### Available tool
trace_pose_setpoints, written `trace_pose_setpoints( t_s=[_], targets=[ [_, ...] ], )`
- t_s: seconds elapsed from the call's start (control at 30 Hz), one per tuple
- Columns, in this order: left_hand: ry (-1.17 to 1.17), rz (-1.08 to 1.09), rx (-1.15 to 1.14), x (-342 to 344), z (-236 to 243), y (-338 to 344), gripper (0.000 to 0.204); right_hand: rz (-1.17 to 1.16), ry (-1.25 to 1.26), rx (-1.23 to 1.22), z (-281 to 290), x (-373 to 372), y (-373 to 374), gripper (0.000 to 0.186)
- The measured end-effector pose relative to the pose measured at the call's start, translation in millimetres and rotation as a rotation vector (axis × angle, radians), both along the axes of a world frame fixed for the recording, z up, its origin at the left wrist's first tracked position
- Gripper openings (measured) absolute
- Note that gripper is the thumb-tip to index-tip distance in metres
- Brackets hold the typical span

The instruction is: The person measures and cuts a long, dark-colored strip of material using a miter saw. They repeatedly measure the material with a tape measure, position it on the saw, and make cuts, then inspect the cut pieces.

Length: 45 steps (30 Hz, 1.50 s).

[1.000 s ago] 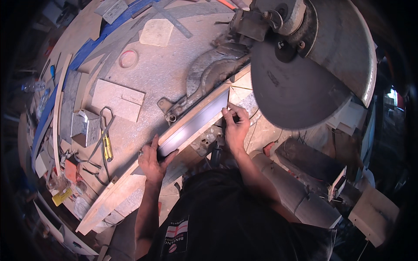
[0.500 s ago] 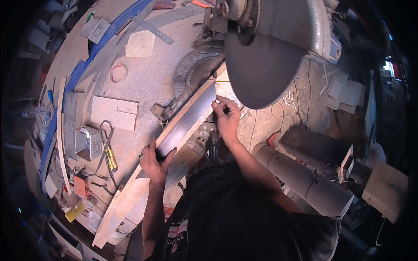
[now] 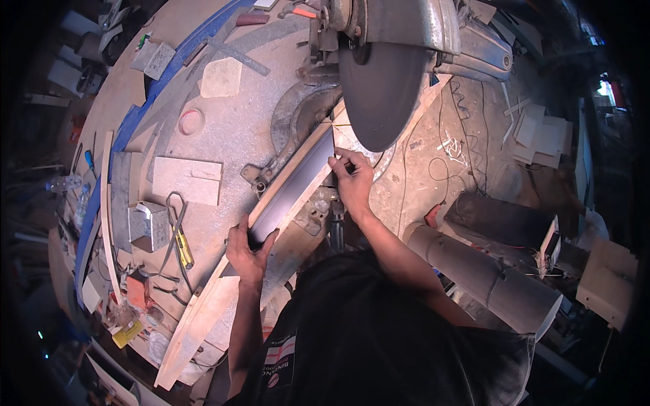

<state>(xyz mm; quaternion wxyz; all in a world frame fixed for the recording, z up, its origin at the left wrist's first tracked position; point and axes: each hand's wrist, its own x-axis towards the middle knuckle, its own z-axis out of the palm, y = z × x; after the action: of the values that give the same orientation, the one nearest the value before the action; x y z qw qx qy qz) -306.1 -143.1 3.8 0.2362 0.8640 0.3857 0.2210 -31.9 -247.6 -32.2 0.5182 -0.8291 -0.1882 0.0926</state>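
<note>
A flat, smooth grey strip point(image 3: 296, 184) with an angled far end lies slantwise along a wooden fence point(image 3: 288, 166) on a cut-off saw. My left hand point(image 3: 248, 256) spans the strip's near end, thumb on one side and fingers on the other. Farther up, my right hand point(image 3: 353, 181) pinches the strip's right edge between thumb and fingers. Beyond the far end hangs the saw's large dark disc point(image 3: 379, 95), raised above the work under its metal guard point(image 3: 406, 24). Whether it spins, I cannot tell.
On the left worktable lie a notched board point(image 3: 186, 179), a small box point(image 3: 147, 227), pliers with yellow grips point(image 3: 183, 249) and a round ring point(image 3: 191, 122). A long wooden piece point(image 3: 196, 325) extends toward the lower left. Large grey tubes point(image 3: 487, 271) lie at right.
My view has shifted slightly, so the table things sit farther right. The saw disc and guard appear higher and farther left, showing more wood behind them. Both hands keep their places on the strip.
</note>
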Motion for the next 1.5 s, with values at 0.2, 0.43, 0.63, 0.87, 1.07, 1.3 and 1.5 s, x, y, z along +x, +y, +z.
trace_pose_setpoints(
  t_s=[0.2, 0.43, 0.63, 0.87, 1.07, 1.3, 1.5],
  targets=[
    [-0.031, -0.008, -0.018, -0.6, -3.7, 0.2, 0.084, -0.011, -0.022, -0.003, -2.4, -0.6, -0.1, 0.025],
    [-0.038, -0.01, -0.024, -3.5, -5.7, -0.7, 0.084, -0.009, -0.013, 0.003, -4.2, -0.6, 0.0, 0.026],
    [0.026, -0.005, -0.052, 3.5, 6.0, 0.1, 0.086, -0.009, -0.037, 0.017, -9.1, -0.5, -1.9, 0.025],
    [0.201, -0.067, 0.24, 76.3, 20.6, -7.6, 0.093, -0.028, -0.087, 0.043, -11.6, -1.1, 1.3, 0.025],
    [0.393, -0.127, 0.196, 144.1, 10.6, -0.6, 0.09, -0.024, -0.141, 0.025, -21.9, 1.7, -1.2, 0.025],
    [0.491, -0.165, 0.249, 142.7, -1.7, 1.4, 0.083, 0.084, -0.005, 0.132, -35.4, 14.3, -3.3, 0.032],
    [0.347, -0.164, 0.314, 139.8, -15.4, 3.8, 0.086, 0.102, 0.128, 0.27, -29.3, 10.5, -0.8, 0.031]
  ],
)
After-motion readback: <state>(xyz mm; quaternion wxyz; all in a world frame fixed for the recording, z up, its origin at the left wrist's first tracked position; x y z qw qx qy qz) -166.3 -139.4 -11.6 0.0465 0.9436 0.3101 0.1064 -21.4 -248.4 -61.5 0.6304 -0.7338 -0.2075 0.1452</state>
